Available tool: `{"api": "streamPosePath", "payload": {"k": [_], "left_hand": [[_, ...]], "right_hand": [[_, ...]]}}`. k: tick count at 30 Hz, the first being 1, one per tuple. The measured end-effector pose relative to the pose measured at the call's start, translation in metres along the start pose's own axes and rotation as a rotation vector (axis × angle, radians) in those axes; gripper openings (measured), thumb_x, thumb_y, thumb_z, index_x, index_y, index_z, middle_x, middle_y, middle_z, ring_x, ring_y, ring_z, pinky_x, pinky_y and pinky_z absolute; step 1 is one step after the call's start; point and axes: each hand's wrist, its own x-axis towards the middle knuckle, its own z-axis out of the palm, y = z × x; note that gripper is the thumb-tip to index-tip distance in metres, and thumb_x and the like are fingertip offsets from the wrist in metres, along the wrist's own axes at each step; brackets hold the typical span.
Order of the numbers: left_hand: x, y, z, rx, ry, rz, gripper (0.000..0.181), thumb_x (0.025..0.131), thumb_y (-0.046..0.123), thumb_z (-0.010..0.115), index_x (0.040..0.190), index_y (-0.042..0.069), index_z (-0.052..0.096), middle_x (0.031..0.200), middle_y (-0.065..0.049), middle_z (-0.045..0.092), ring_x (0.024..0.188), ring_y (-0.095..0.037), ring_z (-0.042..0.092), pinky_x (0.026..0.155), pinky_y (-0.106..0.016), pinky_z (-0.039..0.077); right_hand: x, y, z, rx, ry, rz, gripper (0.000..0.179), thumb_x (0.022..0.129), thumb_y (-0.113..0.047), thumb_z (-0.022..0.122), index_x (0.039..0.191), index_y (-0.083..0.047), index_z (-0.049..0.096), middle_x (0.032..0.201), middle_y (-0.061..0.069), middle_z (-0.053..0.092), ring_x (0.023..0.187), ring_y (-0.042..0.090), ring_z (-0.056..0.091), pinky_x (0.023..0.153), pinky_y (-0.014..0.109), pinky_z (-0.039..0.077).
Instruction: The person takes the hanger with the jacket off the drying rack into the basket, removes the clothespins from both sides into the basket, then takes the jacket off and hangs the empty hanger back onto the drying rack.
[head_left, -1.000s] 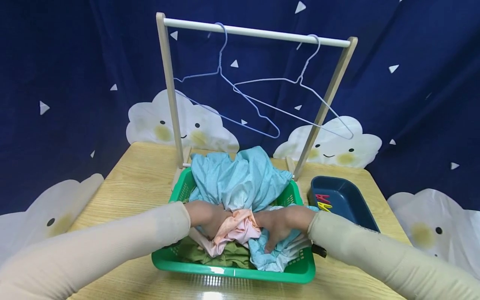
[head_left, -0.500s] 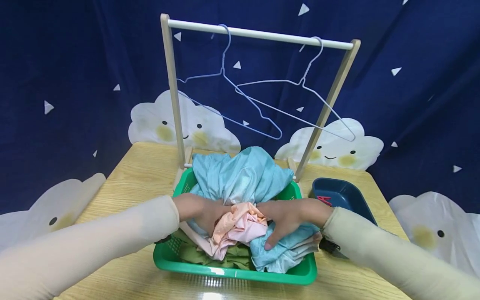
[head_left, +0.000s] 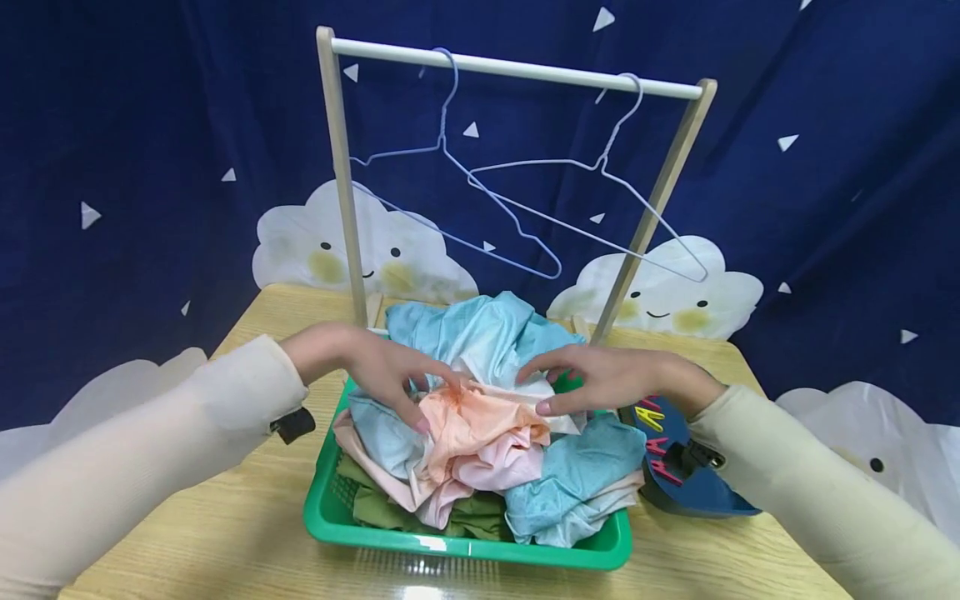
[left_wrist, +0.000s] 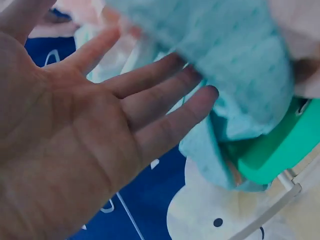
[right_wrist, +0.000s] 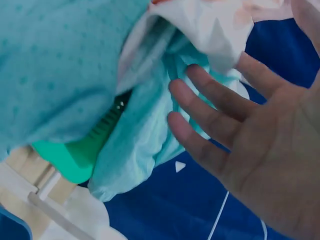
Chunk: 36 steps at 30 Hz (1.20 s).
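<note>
A green plastic basket is heaped with crumpled cloth. At its middle lies a peach-and-pink cloth, with light blue cloth behind it, more blue cloth at the right and olive green cloth beneath. My left hand hovers by the left side of the peach cloth, thumb and fingers apart and extended. Opposite it, my right hand is held over the right side, fingers loosely bent. In the wrist views, the left palm and the right palm hold nothing.
Behind the basket stands a wooden rack with a white bar, from which two wire hangers hang. A dark blue tray with red and yellow A-shaped pieces sits right of the basket, partly under my right forearm.
Both hands have come up out of the heap and spread apart, letting go of the cloth. The peach cloth now lies raised and more spread out on top.
</note>
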Motion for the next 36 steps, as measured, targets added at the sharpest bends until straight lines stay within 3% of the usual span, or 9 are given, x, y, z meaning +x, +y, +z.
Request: {"api": "streamPosePath", "payload": {"k": [3,6,8,12,16,20,25,31,36], "left_hand": [[0.000,-0.006,-0.011,-0.060,0.072,0.032,0.058,0.101,0.039,0.061,0.151,0.024,0.036,0.156,-0.013,0.044,0.143,-0.033,0.045,0.116,-0.052,0.039],[0.004,-0.015,-0.021,-0.125,0.222,0.054,0.051,0.104,0.034,0.055,0.149,0.017,0.039,0.145,-0.017,0.055,0.133,-0.033,0.054,0.109,-0.052,0.046],[0.009,-0.023,-0.026,-0.129,0.344,0.067,0.048,0.105,0.031,0.054,0.147,0.010,0.041,0.140,-0.021,0.059,0.129,-0.035,0.058,0.107,-0.051,0.048],[0.022,-0.038,-0.035,-0.128,0.524,0.039,0.048,0.105,0.027,0.052,0.145,0.001,0.044,0.144,-0.028,0.052,0.134,-0.043,0.051,0.109,-0.053,0.046],[0.034,-0.050,-0.038,-0.128,0.616,-0.066,0.057,0.105,0.033,0.051,0.150,0.001,0.037,0.154,-0.030,0.040,0.144,-0.046,0.039,0.116,-0.056,0.037],[0.048,-0.053,-0.035,-0.152,0.644,-0.183,0.078,0.102,0.048,0.051,0.159,0.002,0.022,0.162,-0.027,0.028,0.151,-0.043,0.028,0.122,-0.056,0.028],[0.065,-0.051,-0.029,-0.204,0.560,-0.310,0.099,0.096,0.065,0.049,0.163,0.009,0.002,0.168,-0.024,0.015,0.155,-0.043,0.017,0.124,-0.059,0.020],[0.075,-0.052,-0.026,-0.228,0.489,-0.341,0.099,0.097,0.058,0.051,0.163,0.009,-0.005,0.169,-0.023,0.008,0.156,-0.042,0.015,0.125,-0.057,0.019],[0.085,-0.058,-0.024,-0.206,0.515,-0.284,0.087,0.099,0.042,0.055,0.161,0.001,0.009,0.166,-0.024,0.021,0.154,-0.039,0.022,0.126,-0.051,0.021]], "right_hand": [[0.004,0.010,-0.009,0.034,0.118,-0.048,0.028,0.101,-0.031,0.060,0.116,-0.008,0.067,0.107,0.002,0.068,0.099,0.015,0.063,0.086,0.035,0.053],[0.009,0.022,-0.016,0.051,0.262,-0.067,0.025,0.103,-0.024,0.057,0.095,-0.002,0.066,0.082,0.002,0.059,0.075,0.012,0.057,0.068,0.026,0.048],[0.013,0.030,-0.019,0.047,0.351,-0.043,0.027,0.104,-0.021,0.056,0.092,0.001,0.065,0.078,0.005,0.056,0.071,0.013,0.053,0.065,0.025,0.044],[0.023,0.046,-0.020,0.006,0.455,0.045,0.028,0.105,-0.023,0.054,0.102,0.002,0.067,0.095,0.014,0.065,0.089,0.023,0.061,0.080,0.033,0.050],[0.033,0.059,-0.020,0.007,0.413,0.184,0.046,0.106,-0.036,0.049,0.135,-0.002,0.057,0.140,0.021,0.056,0.133,0.039,0.051,0.110,0.055,0.042],[0.043,0.065,-0.021,0.082,0.303,0.324,0.073,0.105,-0.054,0.039,0.159,-0.008,0.025,0.166,0.023,0.021,0.153,0.044,0.020,0.121,0.064,0.022],[0.057,0.069,-0.021,0.158,0.213,0.407,0.085,0.103,-0.064,0.027,0.163,-0.010,0.000,0.170,0.022,-0.001,0.157,0.044,0.002,0.124,0.065,0.010],[0.069,0.071,-0.019,0.184,0.199,0.429,0.085,0.104,-0.062,0.027,0.163,-0.009,-0.003,0.170,0.021,-0.002,0.157,0.042,0.000,0.125,0.063,0.009],[0.076,0.068,-0.015,0.130,0.191,0.410,0.084,0.103,-0.059,0.039,0.163,-0.007,0.010,0.169,0.023,0.010,0.157,0.042,0.009,0.125,0.060,0.015]]}}
